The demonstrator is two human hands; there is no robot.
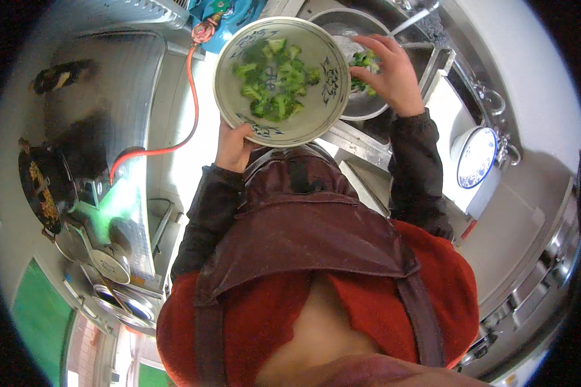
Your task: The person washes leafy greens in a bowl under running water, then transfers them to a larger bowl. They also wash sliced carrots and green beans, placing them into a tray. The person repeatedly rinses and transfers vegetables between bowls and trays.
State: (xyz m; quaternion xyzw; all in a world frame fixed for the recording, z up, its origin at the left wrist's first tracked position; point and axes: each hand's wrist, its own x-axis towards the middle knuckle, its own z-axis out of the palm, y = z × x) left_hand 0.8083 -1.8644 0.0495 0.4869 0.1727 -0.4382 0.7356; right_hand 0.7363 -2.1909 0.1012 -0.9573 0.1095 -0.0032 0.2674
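My left hand [236,147] grips the lower left rim of a patterned ceramic bowl [319,111]. Broccoli florets [276,82] lie in the middle of the bowl. To the right, my right hand [392,72] is over a round metal basin [363,109], its thumb and fingers spread by the bowl's right rim. Green broccoli pieces [363,60] show in the basin under and beside the fingers; whether the fingertips touch them I cannot tell. The bowl hides the basin's left side.
The basin stands in a metal sink [421,58]. A blue-patterned bowl [478,157] sits right of it. At left are a metal table [130,96], a wok [46,188] with food, and an orange hose [193,96] running from a blue gas cylinder [244,19].
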